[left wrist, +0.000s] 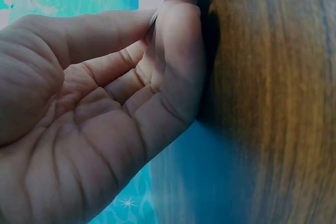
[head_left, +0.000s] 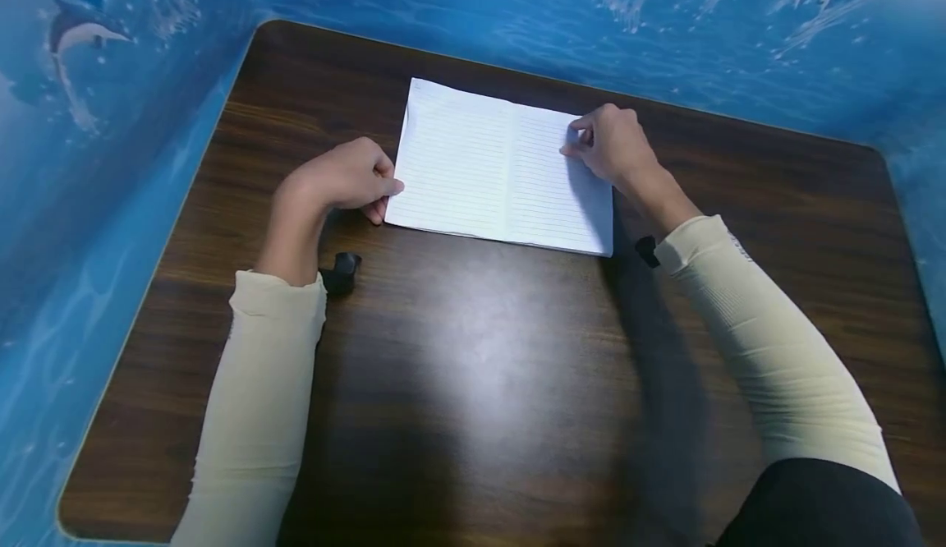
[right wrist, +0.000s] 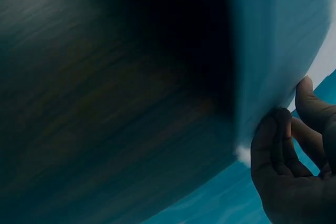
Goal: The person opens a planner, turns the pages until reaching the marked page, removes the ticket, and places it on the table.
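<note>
A notebook (head_left: 466, 161) lies spread on the dark wooden table, both lined pages facing up. My left hand (head_left: 347, 173) pinches its left edge near the lower corner, thumb on top and fingers curled beneath. In the left wrist view, that left hand (left wrist: 110, 87) has its knuckles close to the table. My right hand (head_left: 613, 140) is over the upper right part of the right page, hiding that corner. There the right hand (right wrist: 294, 150) has curled fingers and a bent thumb at the page's edge, holding it. The page looks blurred in the right wrist view.
The wooden table (head_left: 488, 383) has rounded corners and reflects a bright patch of light. Blue sea-patterned walls (head_left: 458, 5) with dolphins border it. A black wrist mount (head_left: 342, 272) sits at the left sleeve (head_left: 259, 399); the right arm wears a matching pale sleeve (head_left: 776, 350).
</note>
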Available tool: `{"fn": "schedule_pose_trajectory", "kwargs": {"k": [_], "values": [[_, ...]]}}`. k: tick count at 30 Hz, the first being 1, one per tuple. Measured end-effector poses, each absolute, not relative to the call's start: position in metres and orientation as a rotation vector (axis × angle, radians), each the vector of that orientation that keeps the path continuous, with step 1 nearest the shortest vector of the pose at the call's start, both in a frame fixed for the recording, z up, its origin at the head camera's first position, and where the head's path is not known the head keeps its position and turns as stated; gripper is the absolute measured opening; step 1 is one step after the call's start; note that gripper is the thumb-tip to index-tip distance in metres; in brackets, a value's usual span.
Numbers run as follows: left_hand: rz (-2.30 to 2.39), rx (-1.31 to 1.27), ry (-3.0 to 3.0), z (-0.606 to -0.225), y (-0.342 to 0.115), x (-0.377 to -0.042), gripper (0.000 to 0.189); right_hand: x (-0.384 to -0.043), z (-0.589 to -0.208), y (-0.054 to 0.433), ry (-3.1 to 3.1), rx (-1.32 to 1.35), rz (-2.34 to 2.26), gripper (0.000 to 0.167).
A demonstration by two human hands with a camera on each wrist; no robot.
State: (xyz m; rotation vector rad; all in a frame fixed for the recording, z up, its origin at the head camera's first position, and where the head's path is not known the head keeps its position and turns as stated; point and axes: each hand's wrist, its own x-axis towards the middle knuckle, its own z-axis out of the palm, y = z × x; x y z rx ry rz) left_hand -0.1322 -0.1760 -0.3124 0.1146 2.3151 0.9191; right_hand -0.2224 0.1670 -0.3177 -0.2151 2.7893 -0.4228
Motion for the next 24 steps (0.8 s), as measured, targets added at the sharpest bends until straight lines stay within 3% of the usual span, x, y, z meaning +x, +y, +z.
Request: {"fn": "schedule_pose_trajectory", "kwargs": {"k": [7, 24], "values": [[0.898, 0.116, 2.323, -0.316, -0.18, -0.135, 0.03, -0.222, -0.319, 0.2, 2.798, -0.17, -0.424, 0.055], [0.892, 0.084, 2.313, -0.315, -0.179, -0.136, 0.027, -0.22, -0.324, 0.202, 2.806, -0.126, -0.456, 0.055]]}}
